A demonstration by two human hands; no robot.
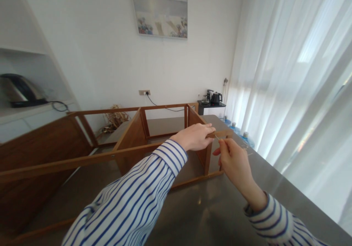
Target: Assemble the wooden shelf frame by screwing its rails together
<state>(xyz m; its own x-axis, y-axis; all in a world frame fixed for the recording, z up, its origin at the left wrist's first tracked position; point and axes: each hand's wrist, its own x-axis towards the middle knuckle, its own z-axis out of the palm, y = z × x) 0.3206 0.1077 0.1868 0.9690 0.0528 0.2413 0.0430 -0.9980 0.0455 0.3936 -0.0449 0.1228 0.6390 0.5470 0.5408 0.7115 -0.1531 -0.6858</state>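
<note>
A brown wooden shelf frame [132,151] lies on its side across the dark table, with its rails and cross panels standing up. Over the near top rail, close to its right end, my left hand [194,136] is closed, fingers reaching across the wood. My right hand [233,159] is just to the right, pinching a thin metal rod [217,137] that looks like a hex key. The rod's tip meets the rail beside my left fingers; the screw or hole there is too small to make out.
The dark table [275,191] extends right, with small metal pieces [249,154] behind my right hand. Blue water bottles [246,138] stand beyond its edge by the white curtain [299,73]. A black kettle [216,98] sits on a side cabinet; a steel kettle [23,90] is left.
</note>
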